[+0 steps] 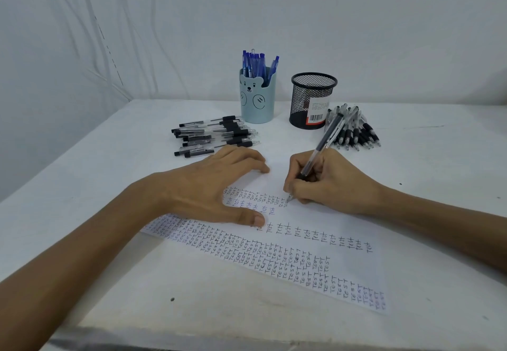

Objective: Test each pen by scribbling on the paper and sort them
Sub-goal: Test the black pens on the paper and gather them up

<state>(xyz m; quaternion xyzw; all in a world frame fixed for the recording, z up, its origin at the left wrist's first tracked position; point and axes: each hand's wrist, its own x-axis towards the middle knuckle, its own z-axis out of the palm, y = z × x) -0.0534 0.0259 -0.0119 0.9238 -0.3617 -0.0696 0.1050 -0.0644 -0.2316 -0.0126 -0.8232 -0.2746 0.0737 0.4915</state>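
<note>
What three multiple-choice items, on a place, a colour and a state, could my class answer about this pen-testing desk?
1. Where is the mesh cup? A) right of the bear cup B) left of it C) stacked on it
2. What colour are the pens in the bear cup? A) red B) blue C) green
3. What is the left hand doing? A) gripping a pen B) pressing flat on the paper C) lifting a cup
Answers: 1 A, it stands to the right; 2 B, blue tops poke out; 3 B, straight fingers lie on the sheet.

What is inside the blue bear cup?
Blue pens stand inside the bear cup, their tops sticking out. The cup's wall hides their lower halves and anything at the bottom.
</note>
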